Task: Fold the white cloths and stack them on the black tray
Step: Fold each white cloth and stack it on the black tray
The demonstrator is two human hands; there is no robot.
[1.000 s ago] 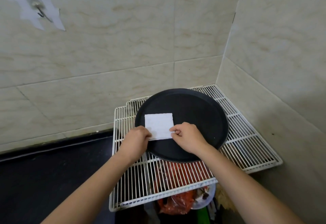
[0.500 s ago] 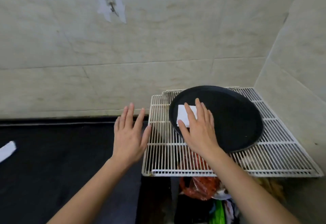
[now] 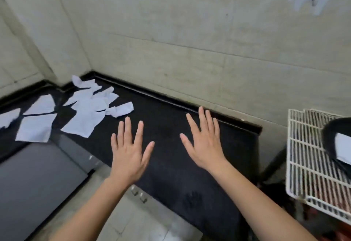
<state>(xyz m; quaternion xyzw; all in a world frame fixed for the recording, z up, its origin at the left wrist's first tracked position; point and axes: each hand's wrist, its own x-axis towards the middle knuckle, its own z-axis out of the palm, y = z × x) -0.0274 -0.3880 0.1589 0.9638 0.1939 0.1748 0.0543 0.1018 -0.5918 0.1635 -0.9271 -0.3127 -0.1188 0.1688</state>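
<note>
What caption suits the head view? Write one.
Left hand and right hand open over black counter; loose white cloths nearby.

Both arms reach forward, bare to the edge of view, forearms angling in from the lower corners. The left hand is held palm down, fingers straight and slightly spread, thumb out to the side — nothing in it. The right hand matches it: palm down, fingers long and loosely fanned, thumb spread toward the left one, holding nothing. The two hands sit side by side, well apart, the right a little farther forward. Whether either palm touches anything beneath cannot be told.
</note>
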